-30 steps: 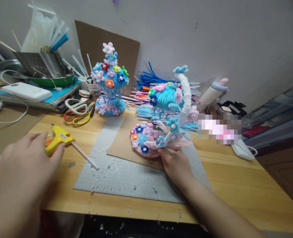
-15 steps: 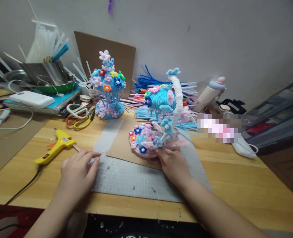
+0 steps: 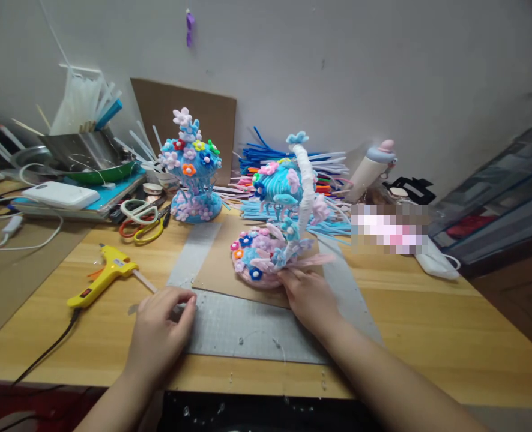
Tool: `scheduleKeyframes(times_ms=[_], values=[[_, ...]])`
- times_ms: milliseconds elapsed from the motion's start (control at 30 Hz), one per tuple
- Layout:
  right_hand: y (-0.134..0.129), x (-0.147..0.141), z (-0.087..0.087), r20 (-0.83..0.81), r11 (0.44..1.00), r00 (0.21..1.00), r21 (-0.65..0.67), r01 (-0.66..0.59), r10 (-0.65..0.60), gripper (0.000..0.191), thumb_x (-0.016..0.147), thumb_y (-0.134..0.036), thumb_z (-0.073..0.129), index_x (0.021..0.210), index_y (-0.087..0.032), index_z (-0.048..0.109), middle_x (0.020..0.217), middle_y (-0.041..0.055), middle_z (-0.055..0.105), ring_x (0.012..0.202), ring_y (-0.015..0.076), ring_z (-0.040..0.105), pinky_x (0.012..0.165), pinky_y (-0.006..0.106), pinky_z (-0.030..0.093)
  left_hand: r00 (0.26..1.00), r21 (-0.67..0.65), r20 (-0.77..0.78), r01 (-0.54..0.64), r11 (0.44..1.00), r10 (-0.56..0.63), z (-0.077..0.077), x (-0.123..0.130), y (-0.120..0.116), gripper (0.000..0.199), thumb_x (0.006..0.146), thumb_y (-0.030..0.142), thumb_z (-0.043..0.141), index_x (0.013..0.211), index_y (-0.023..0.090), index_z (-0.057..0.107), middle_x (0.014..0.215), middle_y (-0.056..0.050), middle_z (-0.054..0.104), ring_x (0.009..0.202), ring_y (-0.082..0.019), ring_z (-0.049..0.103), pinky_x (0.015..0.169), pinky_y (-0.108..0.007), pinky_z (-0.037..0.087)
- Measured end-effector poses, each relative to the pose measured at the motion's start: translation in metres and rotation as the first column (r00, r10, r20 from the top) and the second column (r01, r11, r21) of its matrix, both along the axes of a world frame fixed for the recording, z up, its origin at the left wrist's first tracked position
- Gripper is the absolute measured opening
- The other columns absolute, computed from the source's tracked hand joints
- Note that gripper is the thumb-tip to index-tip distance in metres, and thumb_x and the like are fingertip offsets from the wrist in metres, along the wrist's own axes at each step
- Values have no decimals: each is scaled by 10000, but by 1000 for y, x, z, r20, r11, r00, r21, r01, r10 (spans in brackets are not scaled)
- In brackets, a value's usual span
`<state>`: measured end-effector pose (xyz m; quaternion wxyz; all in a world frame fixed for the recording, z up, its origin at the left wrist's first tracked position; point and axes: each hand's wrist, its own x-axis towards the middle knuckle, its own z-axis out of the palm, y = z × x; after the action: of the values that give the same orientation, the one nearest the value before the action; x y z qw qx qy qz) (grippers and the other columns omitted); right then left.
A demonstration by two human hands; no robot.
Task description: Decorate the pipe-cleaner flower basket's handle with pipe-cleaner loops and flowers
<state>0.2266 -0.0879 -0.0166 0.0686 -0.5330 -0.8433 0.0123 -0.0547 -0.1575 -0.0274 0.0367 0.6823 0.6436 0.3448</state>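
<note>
A pipe-cleaner craft (image 3: 257, 258) stands on a cardboard sheet (image 3: 216, 270). It has a round pink base covered in small flowers, a curved white post and a blue domed top hanging from the post. My right hand (image 3: 308, 297) is closed at the front right edge of this base, its fingertips gripping the rim. Over the left part of the grey cutting mat (image 3: 230, 318) rests my left hand (image 3: 162, 324), loosely curled, a gap between thumb and fingers and nothing visible in it. Close by lies a yellow hot glue gun (image 3: 101, 276), its glue stick pointing towards this hand.
A second blue flowered pipe-cleaner craft (image 3: 191, 174) stands behind, beside scissors (image 3: 142, 222). Bundles of pipe cleaners (image 3: 288, 162) lie along the wall. At the left are a white power bank (image 3: 61, 195) and a metal pot (image 3: 83, 150); at the right, a bottle (image 3: 371, 171).
My left hand has shifted right, away from the glue gun, with its thumb and fingertips closer together. My right hand keeps its hold on the base. The camera view has tilted up slightly.
</note>
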Motion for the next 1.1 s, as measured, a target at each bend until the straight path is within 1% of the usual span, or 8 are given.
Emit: scheduleKeyframes(times_ms=[167,333,533,800,1100], values=[[1,0,-4,-2,999,1000,36,-10,10,318,934,-164,419,1128,-219,665,1145,76,699,936,234,666,786,334,428,1000,0,24,-8,1000,8,-1,0,1,132,872,312,557,804,213,611,785,2,659,782,-187,590,760,-334,384],[2,1,-6,-28,998,1000,56,-9,11,318,911,-146,448,1127,-229,665,1101,53,715,899,237,673,757,340,431,999,-40,54,-5,999,7,-2,-2,2,149,871,333,556,797,216,612,784,3,661,775,-187,584,746,-333,388],[2,1,-10,-67,997,998,77,-14,19,303,923,-156,433,1081,-224,683,1052,56,729,893,232,673,747,329,429,998,-72,65,-13,997,18,-3,-3,1,169,867,354,552,788,218,616,775,4,663,756,-187,581,732,-330,395],[1,0,-5,-60,999,998,34,-6,8,312,931,-151,419,1111,-216,666,1096,52,716,950,224,667,767,329,429,998,-61,67,-16,998,20,-3,-3,2,184,867,371,551,790,219,619,778,-1,670,762,-192,597,732,-328,408],[1,0,-4,-74,999,997,38,-8,10,302,924,-147,428,1093,-205,672,1088,63,718,934,219,670,760,322,429,998,-60,56,-11,998,14,0,-2,2,195,868,376,543,793,215,624,787,-14,680,762,-195,609,729,-331,429]])
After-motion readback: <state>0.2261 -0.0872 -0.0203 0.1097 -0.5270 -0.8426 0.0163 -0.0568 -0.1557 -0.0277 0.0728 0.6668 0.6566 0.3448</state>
